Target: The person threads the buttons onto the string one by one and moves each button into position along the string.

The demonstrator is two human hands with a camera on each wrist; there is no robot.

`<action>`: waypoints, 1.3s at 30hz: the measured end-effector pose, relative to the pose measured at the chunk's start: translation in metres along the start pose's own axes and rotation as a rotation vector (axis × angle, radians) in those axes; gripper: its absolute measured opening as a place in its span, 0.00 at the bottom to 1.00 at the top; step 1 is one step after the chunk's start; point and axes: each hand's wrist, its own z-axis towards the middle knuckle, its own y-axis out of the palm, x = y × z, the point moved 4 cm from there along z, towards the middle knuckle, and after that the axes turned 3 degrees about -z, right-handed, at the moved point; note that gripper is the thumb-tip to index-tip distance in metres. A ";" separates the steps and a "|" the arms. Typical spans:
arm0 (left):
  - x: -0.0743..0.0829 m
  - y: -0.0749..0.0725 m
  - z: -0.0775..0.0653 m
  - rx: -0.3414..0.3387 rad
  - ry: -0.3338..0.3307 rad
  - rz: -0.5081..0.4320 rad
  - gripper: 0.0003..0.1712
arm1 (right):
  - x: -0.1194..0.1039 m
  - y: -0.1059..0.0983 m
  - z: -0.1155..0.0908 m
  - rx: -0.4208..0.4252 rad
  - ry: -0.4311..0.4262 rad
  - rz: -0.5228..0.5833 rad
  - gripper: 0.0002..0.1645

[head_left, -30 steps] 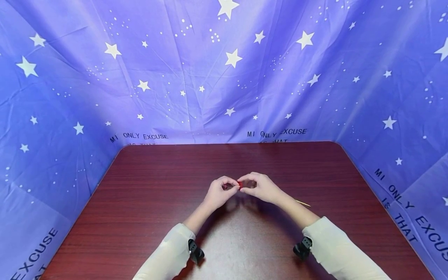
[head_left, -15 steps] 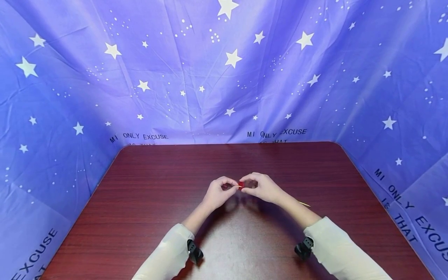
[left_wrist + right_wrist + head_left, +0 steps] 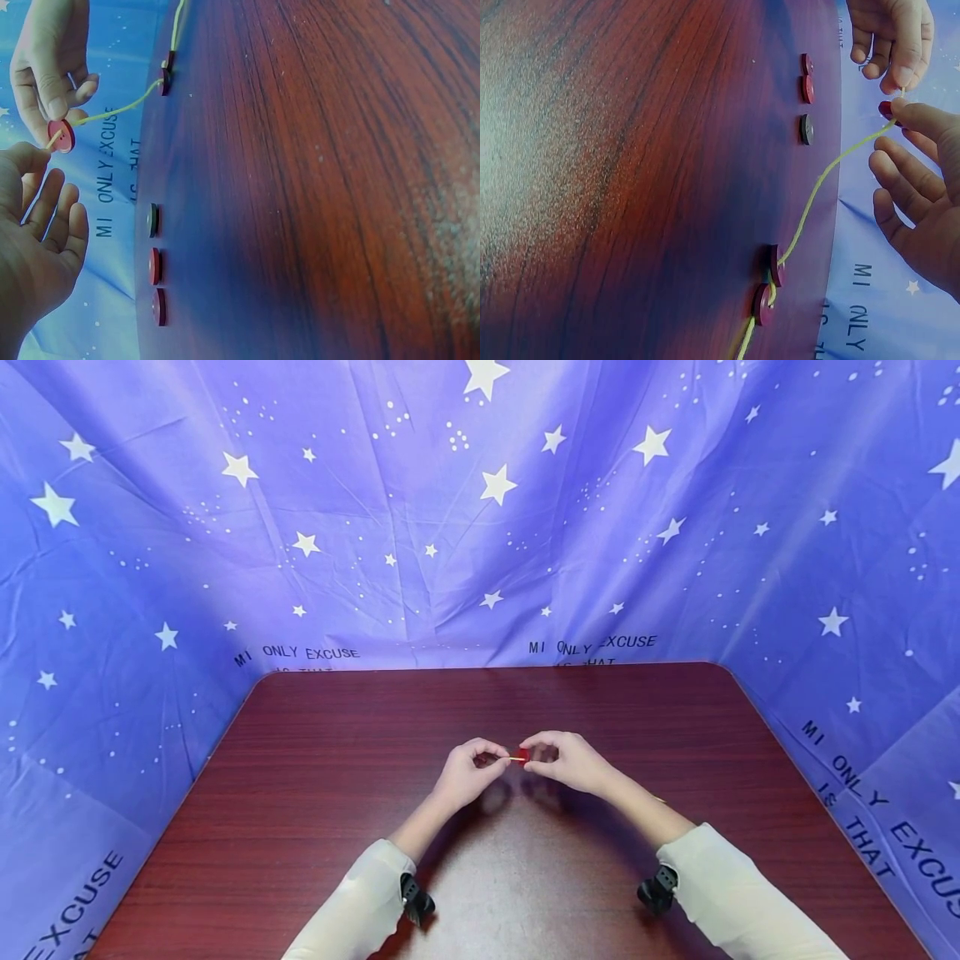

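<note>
The left hand (image 3: 471, 775) pinches the yellow string's (image 3: 810, 195) tip; just beside, the right hand (image 3: 573, 764) pinches one red button (image 3: 61, 136). The right fingers have drawn back, baring more string: threading seems achieved. On the table (image 3: 337, 735) beneath the right fingers, two strung buttons (image 3: 761, 304); beneath the left, one dark green button (image 3: 153, 220), two loose red buttons (image 3: 154, 266).

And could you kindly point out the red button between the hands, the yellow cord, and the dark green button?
Red button (image 3: 64, 139): left wrist view, on its face.
Yellow cord (image 3: 820, 178): right wrist view, on the span leading to the red button.
Dark green button (image 3: 153, 220): left wrist view, on its visible side.
</note>
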 end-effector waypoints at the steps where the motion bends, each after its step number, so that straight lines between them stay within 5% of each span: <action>1: 0.000 0.000 0.000 -0.004 -0.004 0.005 0.03 | 0.000 0.000 0.000 -0.002 0.002 -0.003 0.16; 39: -0.004 -0.001 0.000 -0.029 -0.014 -0.016 0.02 | 0.019 -0.010 -0.015 -0.019 0.076 -0.042 0.17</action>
